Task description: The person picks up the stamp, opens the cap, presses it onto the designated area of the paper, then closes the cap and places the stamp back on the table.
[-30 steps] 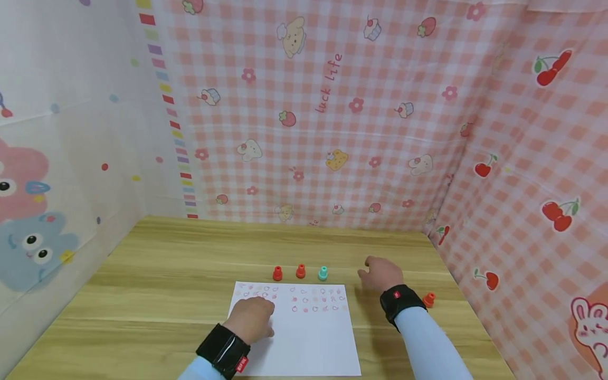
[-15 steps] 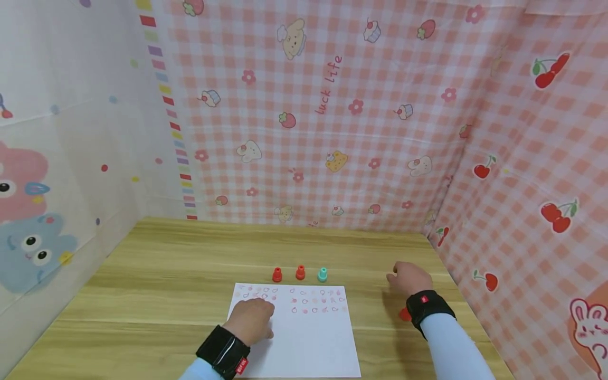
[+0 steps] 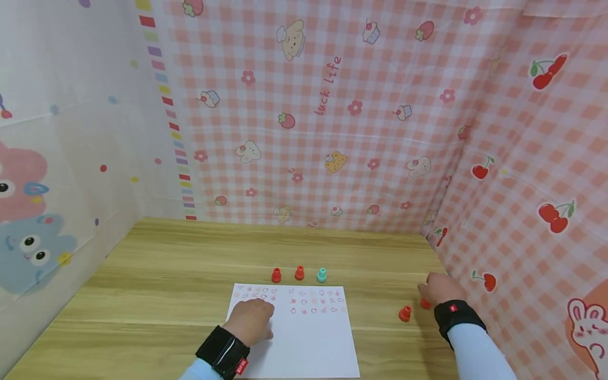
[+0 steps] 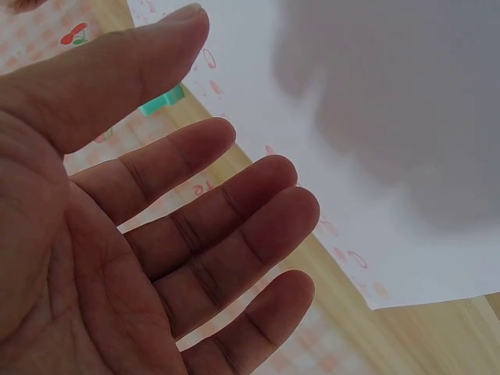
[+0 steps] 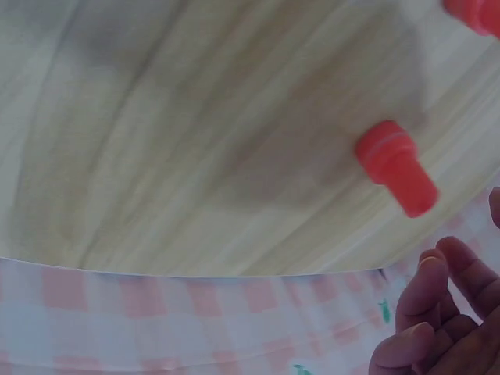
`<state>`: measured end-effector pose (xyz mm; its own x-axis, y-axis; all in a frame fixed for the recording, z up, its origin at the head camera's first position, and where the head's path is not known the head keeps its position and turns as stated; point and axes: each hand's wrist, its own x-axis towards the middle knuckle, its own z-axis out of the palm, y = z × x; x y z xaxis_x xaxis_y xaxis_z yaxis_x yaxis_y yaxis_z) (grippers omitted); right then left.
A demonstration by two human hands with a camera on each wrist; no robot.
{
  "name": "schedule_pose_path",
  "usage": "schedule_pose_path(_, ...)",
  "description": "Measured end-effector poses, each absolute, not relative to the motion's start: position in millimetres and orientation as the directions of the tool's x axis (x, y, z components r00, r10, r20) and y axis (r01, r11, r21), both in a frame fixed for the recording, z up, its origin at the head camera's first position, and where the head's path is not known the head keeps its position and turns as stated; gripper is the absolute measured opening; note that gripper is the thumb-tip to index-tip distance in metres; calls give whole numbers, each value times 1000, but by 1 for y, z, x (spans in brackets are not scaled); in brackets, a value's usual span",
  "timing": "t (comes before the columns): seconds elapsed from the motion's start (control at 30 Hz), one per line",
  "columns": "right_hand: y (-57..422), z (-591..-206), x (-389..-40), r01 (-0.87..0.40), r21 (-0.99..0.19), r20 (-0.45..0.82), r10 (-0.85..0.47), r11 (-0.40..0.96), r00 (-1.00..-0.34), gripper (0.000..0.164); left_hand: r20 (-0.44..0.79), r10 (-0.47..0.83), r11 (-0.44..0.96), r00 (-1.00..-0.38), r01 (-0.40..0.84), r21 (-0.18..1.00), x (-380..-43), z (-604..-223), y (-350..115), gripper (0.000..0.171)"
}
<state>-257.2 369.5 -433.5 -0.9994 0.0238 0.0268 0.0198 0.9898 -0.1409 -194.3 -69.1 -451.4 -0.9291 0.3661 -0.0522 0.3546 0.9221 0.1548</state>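
My left hand [image 3: 250,321] is held over the left part of a white sheet of paper [image 3: 309,348]; in the left wrist view its fingers [image 4: 262,223] are spread and relaxed, with nothing in them. Rows of small reddish printed marks run along the sheet's top. At the right side, my right hand [image 3: 443,288] hovers by a red stamp [image 3: 425,304], which its hand and wrist partly cover in the head view. The right wrist view shows this stamp [image 5: 396,168] apart from the loosely bent fingers [image 5: 426,293]. A second red stamp [image 3: 405,313] stands just left of it.
Behind the paper, two red stamps [image 3: 276,275] [image 3: 299,273] and a turquoise stamp [image 3: 321,275] stand in a row. Patterned cloth [image 3: 304,132] closes off the back and both sides of the wooden table [image 3: 166,274].
My right hand has moved rightward and slightly nearer along the table to the red stamps on the right. One of them, covered by the arm before, now shows. The left hand stays in place.
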Motion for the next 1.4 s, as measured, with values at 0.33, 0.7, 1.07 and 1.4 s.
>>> schedule_pose_path(0.33,374,-450,-248,121,-140,-22,119,983,-993,36,-46,369,920,-928,358,158,-197,-456,-70,32)
schedule_pose_path(0.7,365,-455,-243,143,-120,-28,141,982,-990,26,-31,372,919,-928,363,155,-197,-454,-70,31)
schedule_pose_path(1.07,375,-474,-252,112,-142,26,117,983,-993,17,-48,368,920,-929,356,162,-196,-453,-70,32)
schedule_pose_path(1.4,371,-471,-254,134,-156,1,136,979,-991,17,-62,356,924,-933,341,170,-194,-451,-69,32)
